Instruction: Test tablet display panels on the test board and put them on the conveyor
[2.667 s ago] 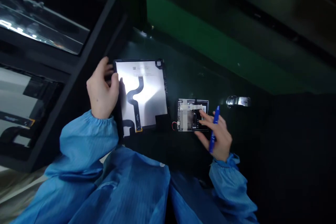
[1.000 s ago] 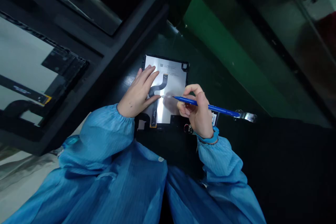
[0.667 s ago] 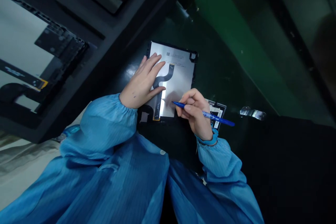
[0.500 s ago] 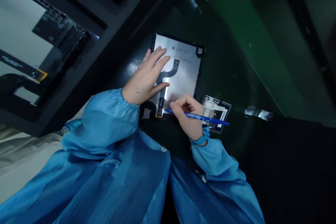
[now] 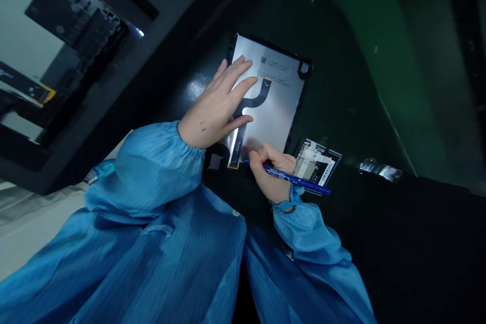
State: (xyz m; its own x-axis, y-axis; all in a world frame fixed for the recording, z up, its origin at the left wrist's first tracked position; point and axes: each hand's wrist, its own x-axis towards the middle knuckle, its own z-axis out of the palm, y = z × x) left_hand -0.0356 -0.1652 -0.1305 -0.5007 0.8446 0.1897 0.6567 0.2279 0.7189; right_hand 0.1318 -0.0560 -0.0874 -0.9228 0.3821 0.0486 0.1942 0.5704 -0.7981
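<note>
On display panel (image 5: 283,106), left hand (image 5: 214,109) flat, pen (image 5: 306,184) lowered

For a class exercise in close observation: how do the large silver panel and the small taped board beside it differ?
The silver display panel is far larger than the small taped circuit board. The panel's back is bare and shiny with a dark ribbon cable, while the board is black with pale tape across it. The left hand lies spread on the panel; no hand rests on the board. Both are rectangular and lie on the dark work surface.
</note>
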